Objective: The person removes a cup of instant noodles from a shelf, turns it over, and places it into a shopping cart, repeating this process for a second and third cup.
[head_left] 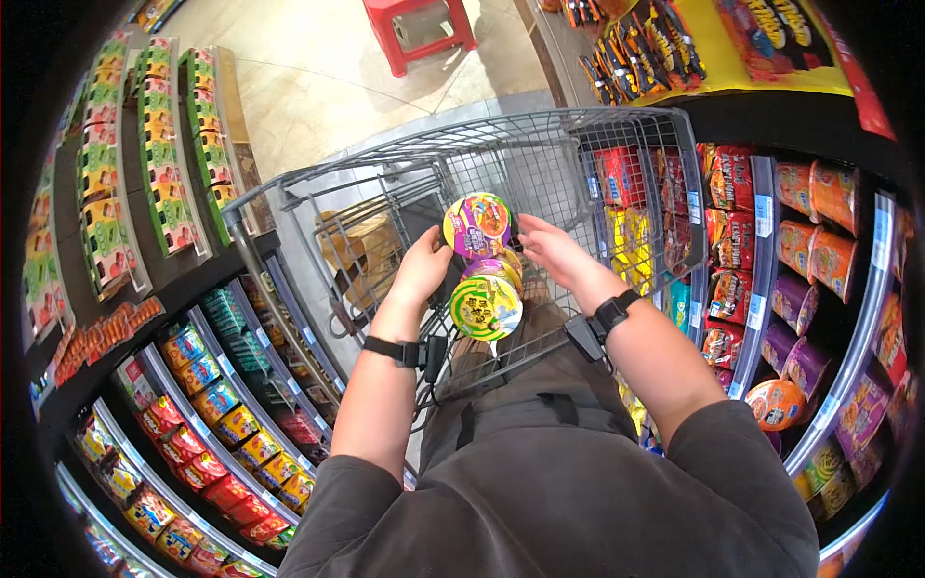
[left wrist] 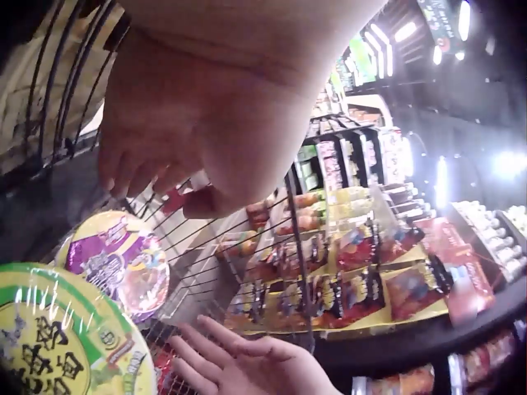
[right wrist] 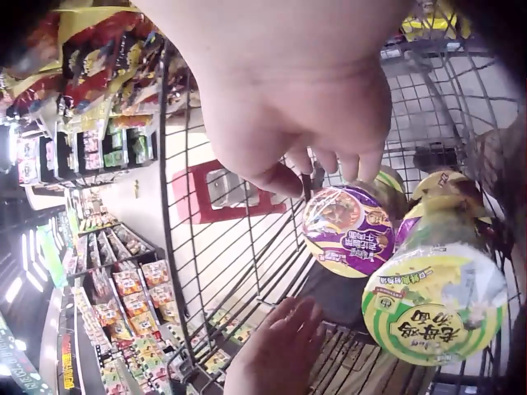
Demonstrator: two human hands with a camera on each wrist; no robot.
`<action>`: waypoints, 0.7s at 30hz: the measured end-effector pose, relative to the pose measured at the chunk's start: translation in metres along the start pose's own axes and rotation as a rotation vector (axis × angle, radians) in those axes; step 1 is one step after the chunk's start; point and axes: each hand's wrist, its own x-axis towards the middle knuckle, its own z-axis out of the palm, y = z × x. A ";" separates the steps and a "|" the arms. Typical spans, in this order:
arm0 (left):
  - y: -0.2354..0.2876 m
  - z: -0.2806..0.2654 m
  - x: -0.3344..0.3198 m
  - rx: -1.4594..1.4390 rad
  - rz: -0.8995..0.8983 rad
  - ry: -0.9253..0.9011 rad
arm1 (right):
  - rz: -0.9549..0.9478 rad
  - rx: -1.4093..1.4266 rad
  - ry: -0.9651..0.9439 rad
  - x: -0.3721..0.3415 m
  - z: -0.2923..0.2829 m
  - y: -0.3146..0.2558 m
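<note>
A noodle cup with a purple and yellow lid is in the shopping cart, beyond a cup with a green and yellow lid. More cups show between and beside them. On the purple lid's left is the left hand, its fingers loosely bent; whether it touches the lid I cannot tell. The right hand is spread at the lid's right, holding nothing.
The wire cart surrounds the cups, with a brown cardboard box toward its left side. Shelves of packaged food stand on both sides, including red noodle packs at right. A red stool stands on the floor ahead.
</note>
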 end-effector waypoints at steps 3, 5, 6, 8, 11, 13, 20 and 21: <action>0.016 -0.026 -0.048 -0.014 0.159 0.009 | -0.097 0.015 0.036 -0.028 -0.011 0.000; 0.008 -0.043 -0.074 -0.024 0.258 0.038 | -0.142 0.001 0.013 -0.057 -0.021 0.001; 0.005 -0.052 -0.087 -0.030 0.341 0.055 | -0.168 -0.004 -0.004 -0.071 -0.028 0.002; 0.012 -0.070 -0.125 -0.032 0.387 0.067 | -0.224 0.005 0.008 -0.099 -0.037 0.010; 0.007 -0.088 -0.168 -0.068 0.451 0.049 | -0.262 0.007 0.065 -0.159 -0.039 0.028; 0.001 -0.097 -0.186 -0.055 0.475 0.040 | -0.314 0.038 0.092 -0.194 -0.039 0.050; -0.004 -0.082 -0.201 -0.017 0.574 -0.046 | -0.419 0.081 0.282 -0.292 -0.043 0.139; 0.003 -0.075 -0.207 0.012 0.585 -0.063 | -0.425 0.106 0.307 -0.303 -0.043 0.146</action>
